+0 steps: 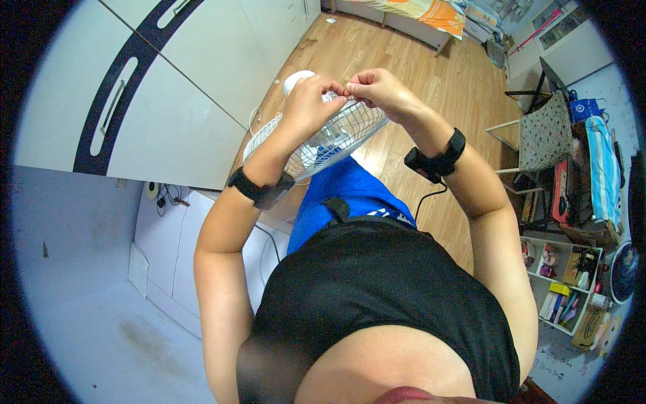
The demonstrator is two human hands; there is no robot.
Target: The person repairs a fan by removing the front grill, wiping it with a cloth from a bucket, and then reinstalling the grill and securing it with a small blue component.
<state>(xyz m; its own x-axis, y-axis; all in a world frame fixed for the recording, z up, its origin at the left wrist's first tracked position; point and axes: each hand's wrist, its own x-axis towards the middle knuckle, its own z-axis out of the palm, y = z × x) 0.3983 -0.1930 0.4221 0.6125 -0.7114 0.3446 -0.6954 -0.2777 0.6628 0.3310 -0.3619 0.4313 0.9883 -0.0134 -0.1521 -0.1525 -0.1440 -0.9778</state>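
Black sleeveless top, blue shorts — black band on each wrist.

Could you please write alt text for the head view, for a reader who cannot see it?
Seen from above, a person's left hand and right hand pinch together at the rim of a white fan's wire grille. Both wrists wear black bands, over a wooden floor beside white cabinets.

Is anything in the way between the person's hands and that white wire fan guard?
Nothing visible: the left hand and right hand already pinch the top rim of the round white wire fan guard, fingertips together.
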